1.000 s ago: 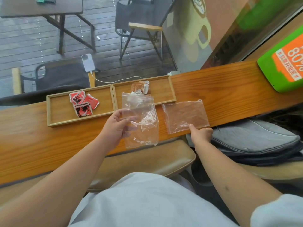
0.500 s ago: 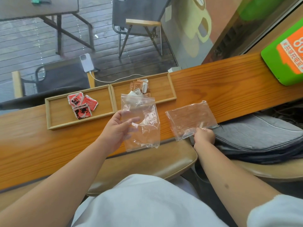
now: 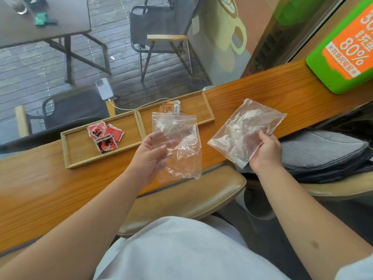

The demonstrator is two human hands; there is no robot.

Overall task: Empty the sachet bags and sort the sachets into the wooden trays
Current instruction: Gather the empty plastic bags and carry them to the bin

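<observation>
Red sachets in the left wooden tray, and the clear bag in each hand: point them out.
red sachets [image 3: 105,136], head view, pile middle
clear bag in left hand [image 3: 181,150], head view, crumpled centre
clear bag in right hand [image 3: 246,126], head view, centre

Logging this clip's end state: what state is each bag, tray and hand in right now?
Left bag: empty, held up in the left hand.
Right bag: empty, lifted off the counter by the right hand.
Left tray: holds red sachets.
Right tray: holds orange sachets, partly hidden behind the left bag.

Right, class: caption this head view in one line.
Both hands hold empty clear bags; sachets lie sorted in wooden trays.
</observation>
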